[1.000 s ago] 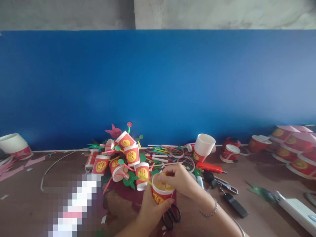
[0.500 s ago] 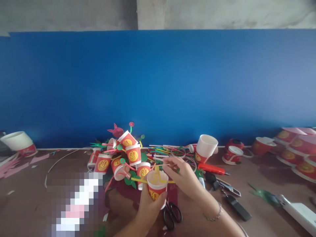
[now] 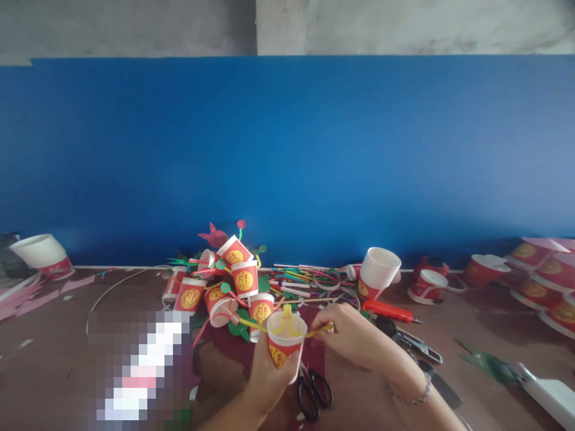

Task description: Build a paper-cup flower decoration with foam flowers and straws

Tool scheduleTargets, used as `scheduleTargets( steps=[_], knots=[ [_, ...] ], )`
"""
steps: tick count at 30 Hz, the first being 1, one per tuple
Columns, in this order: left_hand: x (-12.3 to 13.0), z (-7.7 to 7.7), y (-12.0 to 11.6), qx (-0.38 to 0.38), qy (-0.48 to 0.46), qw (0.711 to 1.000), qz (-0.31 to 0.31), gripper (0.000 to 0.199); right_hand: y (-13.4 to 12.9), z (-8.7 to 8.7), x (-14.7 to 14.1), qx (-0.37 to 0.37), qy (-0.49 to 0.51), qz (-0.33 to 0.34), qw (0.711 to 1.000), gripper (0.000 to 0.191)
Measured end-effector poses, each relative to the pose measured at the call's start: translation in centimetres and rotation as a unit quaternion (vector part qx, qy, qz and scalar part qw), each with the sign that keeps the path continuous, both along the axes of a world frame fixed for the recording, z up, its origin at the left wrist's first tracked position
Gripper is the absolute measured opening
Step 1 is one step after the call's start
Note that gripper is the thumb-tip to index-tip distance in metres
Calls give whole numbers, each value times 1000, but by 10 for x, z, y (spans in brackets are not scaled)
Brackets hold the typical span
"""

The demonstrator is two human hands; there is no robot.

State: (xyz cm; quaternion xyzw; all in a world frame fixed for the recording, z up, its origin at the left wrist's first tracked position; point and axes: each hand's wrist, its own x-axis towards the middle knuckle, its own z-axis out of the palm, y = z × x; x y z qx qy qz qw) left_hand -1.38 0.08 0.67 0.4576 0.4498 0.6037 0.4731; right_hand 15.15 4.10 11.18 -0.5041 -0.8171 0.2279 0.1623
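Observation:
My left hand (image 3: 274, 377) is wrapped round a red and white paper cup (image 3: 286, 342) with a yellow emblem, its open top facing up. Yellow drinking straws (image 3: 287, 312) bend inside the cup and poke out through its sides to left and right. At the right side, my right hand (image 3: 344, 332) pinches the end of the yellow straw that sticks out there. Black-handled scissors (image 3: 314, 392) lie just below the cup. Behind it is a pile of similar cups (image 3: 245, 280) fitted with straws and green paper pieces.
Loose coloured straws (image 3: 296, 278) lie at the back by the blue panel (image 3: 287, 161). To their right stand a stack of white cups (image 3: 381, 269), a red-orange utility knife (image 3: 390, 310) and a glue gun (image 3: 494, 365). More cups (image 3: 548, 272) are piled far right; pink paper (image 3: 27, 299) lies at left.
My right hand has moved from above the cup's rim down to its right side and now grips the straw end there. The left hand still holds the cup.

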Motion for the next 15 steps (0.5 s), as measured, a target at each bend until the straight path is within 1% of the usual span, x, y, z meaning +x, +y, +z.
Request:
scheduleTargets(
  steps=[2, 4, 6, 8, 10, 11, 13, 14, 15],
  knots=[
    [1, -3, -1, 2, 3, 1000, -12, 57, 2, -1, 1, -9, 0, 4, 1000, 23],
    [1, -7, 0, -3, 2, 1000, -6, 59, 5, -6, 0, -19, 33, -1, 999, 23],
    [1, -11, 2, -11, -1, 1000, 8, 58, 9, -12, -1, -27, 78, -20, 996, 21],
    [0, -12, 4, -19, -3, 1000, 23, 56, 13, -18, -3, -29, 110, -52, 992, 27],
    [0, -12, 5, -21, -4, 999, 27, 53, 15, -20, -6, 2, 120, -85, 989, 37],
    [0, -12, 4, -20, -5, 999, 24, 52, 14, -20, -7, 32, 118, -91, 988, 37],
    [2, -12, 2, -15, -8, 1000, 19, 47, 10, -17, -10, 89, 108, -69, 988, 27],
    [3, -12, 0, -13, -10, 1000, 22, 45, 6, -14, -12, 103, 104, -40, 988, 20],
    [3, -13, -2, -13, -11, 999, 28, 44, 3, -12, -14, 95, 103, -7, 990, 15]
  ],
)
